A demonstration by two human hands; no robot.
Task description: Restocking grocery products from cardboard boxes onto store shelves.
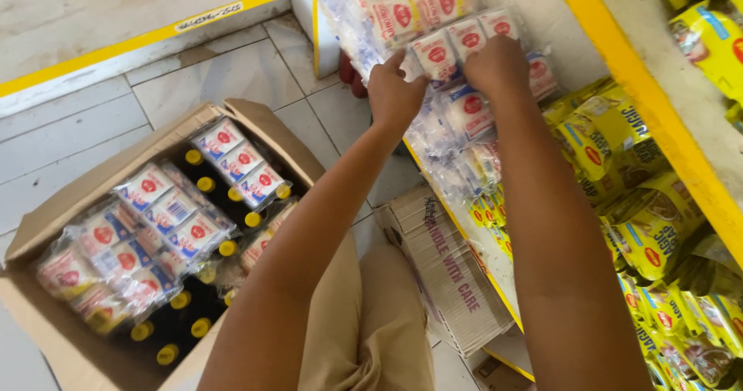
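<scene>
My left hand (395,89) and my right hand (495,66) both grip a clear plastic multipack of small white sachets with red round marks (457,42), held against the stack of like packs (387,12) on a low shelf. More of the same sachet packs (166,221) lie in an open cardboard box (46,221) on the floor at my left, on top of dark bottles with yellow caps (193,325).
Yellow packets (619,143) fill the shelf at right under a yellow shelf edge (642,89). A flattened printed carton (457,275) leans by my knee (379,321). The floor is grey tile (62,143) with a yellow-edged step (155,35) beyond.
</scene>
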